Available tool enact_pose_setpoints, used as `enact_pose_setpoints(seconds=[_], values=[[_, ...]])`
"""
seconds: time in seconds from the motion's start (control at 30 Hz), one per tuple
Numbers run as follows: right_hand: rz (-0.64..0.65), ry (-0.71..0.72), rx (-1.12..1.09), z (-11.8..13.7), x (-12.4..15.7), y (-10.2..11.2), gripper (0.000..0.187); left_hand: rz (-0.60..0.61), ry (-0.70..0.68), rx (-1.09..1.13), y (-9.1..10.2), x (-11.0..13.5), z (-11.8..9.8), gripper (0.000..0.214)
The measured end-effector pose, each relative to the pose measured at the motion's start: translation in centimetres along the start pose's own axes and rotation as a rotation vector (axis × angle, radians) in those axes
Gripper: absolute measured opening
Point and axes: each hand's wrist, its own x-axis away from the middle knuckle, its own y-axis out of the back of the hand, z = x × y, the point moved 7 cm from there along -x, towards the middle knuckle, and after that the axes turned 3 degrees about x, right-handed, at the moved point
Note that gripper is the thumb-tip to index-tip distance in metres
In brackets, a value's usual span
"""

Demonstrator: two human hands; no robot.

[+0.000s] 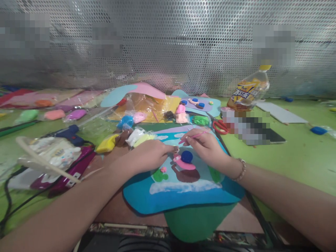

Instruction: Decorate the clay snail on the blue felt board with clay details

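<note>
A pink clay snail with a round dark blue shell (187, 157) sits on a light blue layered paper picture (147, 199), above a brown clay shape (189, 175). My left hand (153, 154) rests on the picture's left side, its index finger stretched to the snail's head; its other fingers are mostly hidden. A thin pink modelling tool (197, 135) is held in my right hand (207, 147), its tip pointing left just above the snail. Green clay with a pink flower (163, 170) lies lower left, and a white clay strip (183, 187) runs along the bottom.
Bagged clay, including a yellow pack (107, 143) and a blue one (125, 121), lies beyond my left hand. Red-handled scissors (220, 126), a phone (273, 134) and a tilted drink bottle (248, 91) are at right. A glue gun (69, 134) and cables lie left.
</note>
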Motion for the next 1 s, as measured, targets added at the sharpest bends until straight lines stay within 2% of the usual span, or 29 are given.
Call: enact_pose_setpoints(seconds=[0.33,1.0], values=[[0.006,0.010,0.016,0.07,-0.10,-0.07,0.020,-0.013,-0.005,0.062,-0.03,-0.09,0.27,0.030],[0.015,-0.003,0.027,0.09,-0.10,-0.10,0.019,0.005,-0.009,0.071,0.07,-0.24,0.33,0.033]])
